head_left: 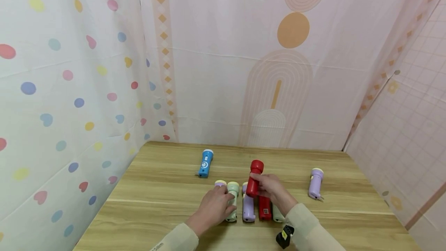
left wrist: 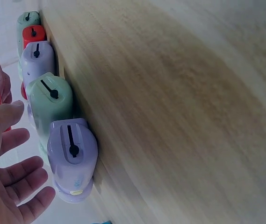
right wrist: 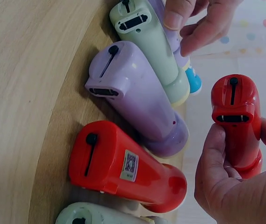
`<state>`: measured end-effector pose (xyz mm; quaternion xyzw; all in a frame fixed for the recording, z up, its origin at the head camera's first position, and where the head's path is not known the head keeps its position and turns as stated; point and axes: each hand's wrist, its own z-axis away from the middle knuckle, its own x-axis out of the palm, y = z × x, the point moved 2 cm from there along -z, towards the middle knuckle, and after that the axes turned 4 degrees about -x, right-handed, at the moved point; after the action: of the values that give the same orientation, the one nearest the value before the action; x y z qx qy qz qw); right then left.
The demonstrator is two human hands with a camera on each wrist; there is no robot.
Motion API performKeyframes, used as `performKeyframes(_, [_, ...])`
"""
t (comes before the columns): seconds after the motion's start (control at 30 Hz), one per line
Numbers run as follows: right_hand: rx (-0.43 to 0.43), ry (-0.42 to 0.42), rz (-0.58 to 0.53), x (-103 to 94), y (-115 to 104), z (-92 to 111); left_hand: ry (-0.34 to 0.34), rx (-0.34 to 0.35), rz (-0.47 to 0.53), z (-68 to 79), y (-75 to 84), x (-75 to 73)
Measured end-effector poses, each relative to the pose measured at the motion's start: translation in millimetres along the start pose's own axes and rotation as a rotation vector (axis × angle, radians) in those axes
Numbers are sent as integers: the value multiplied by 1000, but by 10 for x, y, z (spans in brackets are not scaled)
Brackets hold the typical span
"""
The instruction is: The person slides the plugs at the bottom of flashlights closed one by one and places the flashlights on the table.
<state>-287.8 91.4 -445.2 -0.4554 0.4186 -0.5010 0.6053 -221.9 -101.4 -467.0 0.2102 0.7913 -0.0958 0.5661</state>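
Note:
My right hand (head_left: 273, 189) grips a red flashlight (head_left: 252, 188) round its body, lens end up, above a row of flashlights. The row runs from a purple flashlight (left wrist: 74, 149) at left through a green flashlight (head_left: 232, 189), another purple flashlight (head_left: 248, 209) and a second red flashlight (head_left: 265, 209) to a green flashlight (head_left: 277, 214) at right. My left hand (head_left: 215, 206) is over the row's left end, its fingers loosely bent and holding nothing. In the head view it hides most of the leftmost purple flashlight.
Farther back on the wooden table (head_left: 156, 189) lies a blue flashlight (head_left: 205, 164). A purple flashlight (head_left: 315, 184) lies apart on the right. A small black device (head_left: 285, 237) is by the right sleeve. Patterned curtains (head_left: 216, 69) stand behind and along both sides.

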Motion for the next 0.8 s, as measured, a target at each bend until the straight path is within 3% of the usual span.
performKeyframes(0.23, [9, 15, 1, -52, 14, -6, -49, -13, -25, 27, 16, 7])
performKeyframes(0.8, [1, 37, 17, -285, 3, -11, -75, -11, -56, 33, 46, 5])
